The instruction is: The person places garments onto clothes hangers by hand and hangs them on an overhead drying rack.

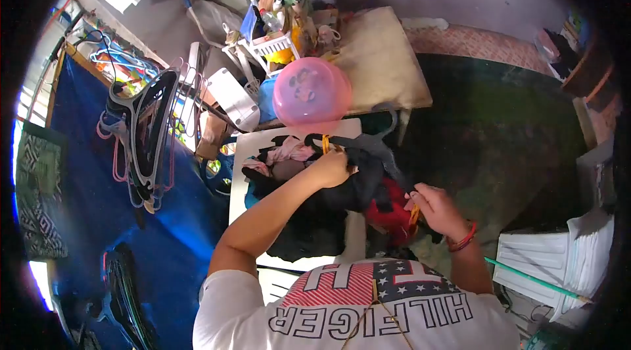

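A dark grey clothes hanger lies over a dark garment with a red part, its hook pointing away from me. My left hand is closed at the hanger's left end, fingers pinching the dark cloth. A yellow band shows just beyond that hand. At the garment's right side my right hand is closed, thumb and fingers together at its edge. Beside its fingertips is a yellow-orange strip. Pink and black clothes are heaped on the white surface under my left arm.
A pink translucent basin stands beyond the clothes, near a wooden table and a filled white basket. Several hangers hang at left by a blue sheet. White plastic pieces and a green stick are at right.
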Motion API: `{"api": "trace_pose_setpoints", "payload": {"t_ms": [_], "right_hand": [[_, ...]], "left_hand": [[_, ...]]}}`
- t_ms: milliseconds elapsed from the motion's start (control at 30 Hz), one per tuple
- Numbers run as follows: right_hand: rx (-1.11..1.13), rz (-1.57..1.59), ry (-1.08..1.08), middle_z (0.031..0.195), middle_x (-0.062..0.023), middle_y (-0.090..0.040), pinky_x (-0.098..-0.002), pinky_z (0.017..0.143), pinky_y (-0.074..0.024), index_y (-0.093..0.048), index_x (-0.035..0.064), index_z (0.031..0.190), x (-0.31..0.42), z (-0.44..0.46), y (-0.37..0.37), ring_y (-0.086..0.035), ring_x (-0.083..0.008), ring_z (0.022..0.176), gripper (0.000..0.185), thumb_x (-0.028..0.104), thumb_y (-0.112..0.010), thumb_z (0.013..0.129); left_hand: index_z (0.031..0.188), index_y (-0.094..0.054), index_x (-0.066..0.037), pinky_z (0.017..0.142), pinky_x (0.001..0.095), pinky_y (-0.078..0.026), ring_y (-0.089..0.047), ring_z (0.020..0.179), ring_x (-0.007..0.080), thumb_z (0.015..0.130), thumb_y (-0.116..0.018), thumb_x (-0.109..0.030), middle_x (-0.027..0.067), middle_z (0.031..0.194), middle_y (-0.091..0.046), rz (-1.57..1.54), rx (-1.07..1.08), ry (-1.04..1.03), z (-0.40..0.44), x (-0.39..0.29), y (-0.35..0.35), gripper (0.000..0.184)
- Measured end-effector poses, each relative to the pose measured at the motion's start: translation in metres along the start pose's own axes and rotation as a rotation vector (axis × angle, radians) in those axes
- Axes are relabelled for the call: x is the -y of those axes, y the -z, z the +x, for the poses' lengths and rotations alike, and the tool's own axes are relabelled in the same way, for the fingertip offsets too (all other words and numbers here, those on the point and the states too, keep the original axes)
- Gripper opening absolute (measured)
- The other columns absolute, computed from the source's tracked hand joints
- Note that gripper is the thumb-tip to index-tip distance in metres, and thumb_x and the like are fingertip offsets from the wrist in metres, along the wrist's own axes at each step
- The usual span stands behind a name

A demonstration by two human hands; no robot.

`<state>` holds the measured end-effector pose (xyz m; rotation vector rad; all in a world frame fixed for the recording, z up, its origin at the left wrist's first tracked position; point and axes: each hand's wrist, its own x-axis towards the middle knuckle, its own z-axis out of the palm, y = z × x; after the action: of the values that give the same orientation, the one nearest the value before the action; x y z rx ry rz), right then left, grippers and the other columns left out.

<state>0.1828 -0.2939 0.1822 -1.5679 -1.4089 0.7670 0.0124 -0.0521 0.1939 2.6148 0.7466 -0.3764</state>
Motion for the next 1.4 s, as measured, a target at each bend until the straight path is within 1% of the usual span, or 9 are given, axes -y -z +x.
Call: {"api": "trace_pose_setpoints", "payload": {"t_ms": [200, 333, 433, 533, 633, 800, 1067, 1167, 1400], "right_hand": [[0.043, -0.056, -0.076, 0.079, -0.0173, -0.064, -0.0362, 0.067, -0.0493, -0.053, -0.0036, 0.085, 0.011, 0.001, 0.003, -0.065, -0.0286, 0.074, 0.020, 0.013, -0.046, 0.096], [-0.042, 0.206, -0.199, 0.078, -0.0148, -0.062, -0.0350, 0.067, -0.0495, -0.054, -0.0029, 0.092, -0.034, -0.012, 0.013, -0.064, -0.0282, 0.073, 0.022, 0.016, -0.045, 0.098], [-0.085, 0.515, -0.322, 0.079, -0.0100, -0.062, -0.0320, 0.069, -0.0513, -0.057, -0.0032, 0.096, -0.048, -0.025, 0.039, -0.065, -0.0219, 0.076, 0.024, 0.016, -0.043, 0.099], [-0.120, 0.735, -0.362, 0.079, -0.0076, -0.061, -0.0321, 0.073, -0.0525, -0.059, -0.0028, 0.096, -0.046, -0.038, 0.058, -0.066, -0.0214, 0.079, 0.023, 0.014, -0.043, 0.099], [-0.165, 0.798, -0.324, 0.077, -0.0083, -0.059, -0.0326, 0.073, -0.0523, -0.057, -0.0048, 0.096, -0.043, -0.050, 0.057, -0.066, -0.0225, 0.077, 0.024, 0.015, -0.044, 0.099], [-0.226, 0.781, -0.273, 0.077, -0.0086, -0.059, -0.0326, 0.074, -0.0522, -0.057, -0.0053, 0.096, -0.023, -0.083, 0.043, -0.065, -0.0224, 0.078, 0.022, 0.014, -0.046, 0.098], [-0.317, 0.056, -0.201, 0.082, -0.0102, -0.066, -0.0287, 0.074, -0.0498, -0.056, -0.0048, 0.099, 0.084, -0.178, -0.017, -0.065, -0.0163, 0.079, 0.022, 0.010, -0.041, 0.099], [-0.484, 0.038, -0.231, 0.079, -0.0139, -0.066, -0.0326, 0.072, -0.0502, -0.055, -0.0042, 0.090, 0.114, -0.217, -0.053, -0.066, -0.0235, 0.079, 0.018, 0.009, -0.046, 0.097], [-0.770, -0.017, -0.334, 0.081, -0.0119, -0.066, -0.0321, 0.074, -0.0504, -0.057, -0.0029, 0.091, 0.173, -0.318, -0.106, -0.066, -0.0232, 0.079, 0.022, 0.012, -0.043, 0.098]], "left_hand": [[0.087, -0.070, 0.000, 0.080, 0.0450, -0.051, -0.064, 0.089, 0.0417, 0.093, -0.042, -0.049, 0.0237, 0.091, -0.066, 0.160, -0.048, 0.186, 0.058, -0.003, -0.060, 0.057], [0.119, -0.058, 0.000, 0.092, 0.0440, -0.045, -0.057, 0.106, 0.0421, 0.092, -0.042, -0.057, 0.0220, 0.116, -0.062, -0.281, -0.120, 0.115, 0.060, -0.016, -0.057, 0.065], [0.133, -0.047, -0.007, 0.091, 0.0313, -0.043, -0.054, 0.118, 0.0220, 0.095, -0.053, -0.022, 0.0081, 0.135, -0.049, -1.113, 0.061, 0.130, 0.030, -0.014, -0.023, 0.041], [0.129, -0.044, -0.008, 0.092, 0.0290, -0.042, -0.053, 0.113, 0.0165, 0.082, -0.059, 0.007, 0.0070, 0.124, -0.050, -1.356, -0.193, -0.122, -0.007, -0.008, -0.027, 0.051], [0.130, -0.040, -0.007, 0.100, 0.0299, -0.037, -0.047, 0.121, 0.0161, 0.078, -0.057, 0.015, 0.0061, 0.129, -0.045, -1.030, -0.484, -0.308, -0.014, -0.011, -0.080, 0.059], [0.114, -0.058, 0.001, 0.087, 0.0271, -0.044, -0.054, 0.094, 0.0083, 0.094, -0.057, -0.012, 0.0008, 0.103, -0.062, -1.183, -0.098, -0.152, -0.031, -0.036, -0.102, 0.024], [0.113, -0.061, 0.000, 0.084, 0.0266, -0.047, -0.062, 0.092, 0.0142, 0.097, -0.052, -0.030, 0.0060, 0.102, -0.067, -1.241, 0.070, -0.159, -0.080, -0.063, -0.022, 0.035], [0.111, -0.062, 0.001, 0.085, 0.0293, -0.047, -0.062, 0.096, 0.0186, 0.097, -0.051, -0.032, 0.0064, 0.103, -0.067, -0.694, 0.042, -0.381, -0.114, -0.099, -0.034, 0.037], [0.108, -0.060, -0.006, 0.072, 0.0261, -0.043, -0.052, 0.074, 0.0111, 0.091, -0.062, -0.016, 0.0023, 0.080, -0.059, -0.725, 0.009, -0.591, -0.131, -0.153, -0.065, 0.020]]}}
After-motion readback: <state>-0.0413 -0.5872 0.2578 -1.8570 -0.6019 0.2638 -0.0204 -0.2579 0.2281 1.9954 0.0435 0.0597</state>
